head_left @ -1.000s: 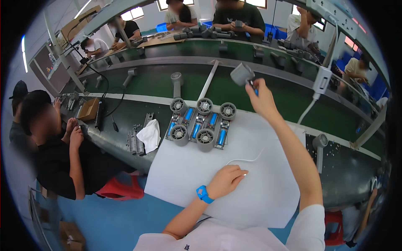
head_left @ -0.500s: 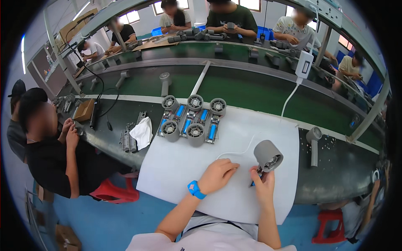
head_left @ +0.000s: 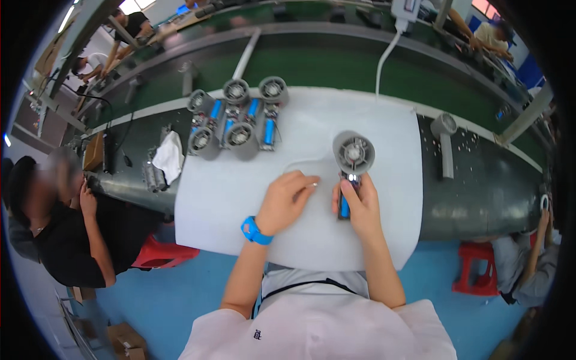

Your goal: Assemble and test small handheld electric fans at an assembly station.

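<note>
In my right hand [head_left: 365,207] is a handheld fan assembly [head_left: 354,153]: a grey round housing with its fan blades facing up, above an uncased handle with a blue battery. My thumb lies over the upper part of that handle. My left hand [head_left: 288,201], with a blue wristband, is closed in a pinch at its left. A small shiny bit shows at the fingertips, too small to name. Several similar fan assemblies [head_left: 241,141] with blue batteries stand in two rows at the far left of the white sheet [head_left: 300,234].
A white cloth [head_left: 168,157] lies beside grey casing parts [head_left: 154,174] on the left. Right of the sheet lies a finished-looking grey fan [head_left: 445,135] among small pale bits. A green conveyor [head_left: 324,63] runs behind. Co-workers sit on both sides; a white cable hangs at the back.
My right hand has turned the fan assembly so that its blades face up and the blue battery shows. My left hand stays pinched. The whole view has shifted with my head.
</note>
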A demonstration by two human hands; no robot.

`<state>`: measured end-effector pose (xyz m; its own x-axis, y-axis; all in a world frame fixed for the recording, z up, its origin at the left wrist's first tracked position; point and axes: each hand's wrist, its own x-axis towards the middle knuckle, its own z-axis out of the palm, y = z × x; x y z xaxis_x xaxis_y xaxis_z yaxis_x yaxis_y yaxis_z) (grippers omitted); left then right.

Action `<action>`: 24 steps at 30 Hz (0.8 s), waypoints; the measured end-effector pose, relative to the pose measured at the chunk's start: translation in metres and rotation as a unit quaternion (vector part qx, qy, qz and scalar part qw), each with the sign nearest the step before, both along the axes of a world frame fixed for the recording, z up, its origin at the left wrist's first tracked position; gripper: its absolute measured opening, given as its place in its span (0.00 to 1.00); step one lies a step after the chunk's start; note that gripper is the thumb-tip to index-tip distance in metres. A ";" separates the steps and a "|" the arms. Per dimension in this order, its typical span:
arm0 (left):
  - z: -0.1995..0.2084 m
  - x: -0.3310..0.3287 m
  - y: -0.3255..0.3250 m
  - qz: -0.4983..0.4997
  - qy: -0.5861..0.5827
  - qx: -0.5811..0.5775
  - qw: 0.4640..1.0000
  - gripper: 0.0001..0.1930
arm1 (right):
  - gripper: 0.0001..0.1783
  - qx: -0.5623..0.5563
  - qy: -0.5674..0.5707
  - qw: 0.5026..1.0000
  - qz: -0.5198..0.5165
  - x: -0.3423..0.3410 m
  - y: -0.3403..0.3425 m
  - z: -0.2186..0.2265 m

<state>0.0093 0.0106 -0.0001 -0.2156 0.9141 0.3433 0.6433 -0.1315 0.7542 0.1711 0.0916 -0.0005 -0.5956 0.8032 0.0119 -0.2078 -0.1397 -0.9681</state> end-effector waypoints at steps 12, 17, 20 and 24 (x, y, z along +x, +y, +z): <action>-0.001 0.003 0.004 0.016 -0.036 -0.041 0.998 0.10 | 0.12 -0.017 0.004 0.999 0.027 0.007 -0.001 0.004; -0.001 0.005 0.005 0.013 -0.042 -0.041 0.998 0.10 | 0.14 -0.059 0.028 0.998 0.010 0.006 -0.002 0.004; 0.000 0.005 0.005 0.022 -0.030 -0.043 0.998 0.11 | 0.16 -0.089 0.039 0.995 0.026 0.010 0.002 0.007; -0.002 0.005 0.007 0.021 -0.036 -0.044 0.998 0.11 | 0.16 -0.098 0.045 0.994 0.020 0.009 0.003 0.006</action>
